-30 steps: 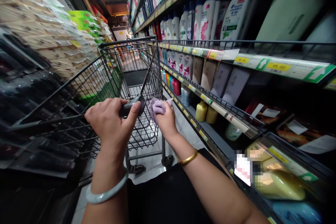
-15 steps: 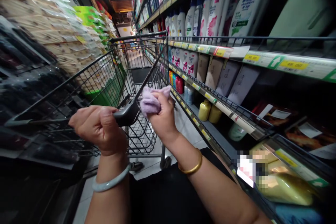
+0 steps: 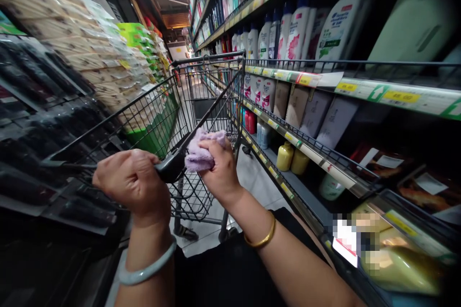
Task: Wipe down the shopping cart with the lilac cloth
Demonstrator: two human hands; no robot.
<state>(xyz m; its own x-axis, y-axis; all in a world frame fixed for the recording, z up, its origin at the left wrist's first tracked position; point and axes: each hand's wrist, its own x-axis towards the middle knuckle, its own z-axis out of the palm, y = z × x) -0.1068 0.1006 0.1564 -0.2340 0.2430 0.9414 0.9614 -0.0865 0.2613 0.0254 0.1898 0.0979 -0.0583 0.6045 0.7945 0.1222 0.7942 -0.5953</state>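
Note:
A black wire shopping cart point(image 3: 201, 100) stands in a store aisle in front of me. My left hand point(image 3: 131, 184) is closed around the cart's dark handle bar point(image 3: 169, 170). My right hand point(image 3: 219, 170) is closed on a bunched lilac cloth point(image 3: 200, 153), which presses against the right end of the handle where it meets the cart's side frame. A pale green bangle sits on my left wrist and a gold one on my right.
Shelves on the right point(image 3: 324, 81) hold rows of shampoo bottles point(image 3: 295, 33), boxes and yellow bottles point(image 3: 284, 156). On the left are stacked packaged goods point(image 3: 90, 57) and dark packs. The tiled aisle floor point(image 3: 252, 182) runs ahead past the cart.
The cart and both hands have shifted right in view. My right hand slid the cloth from the side frame back down to the handle's right end. My left hand keeps its grip.

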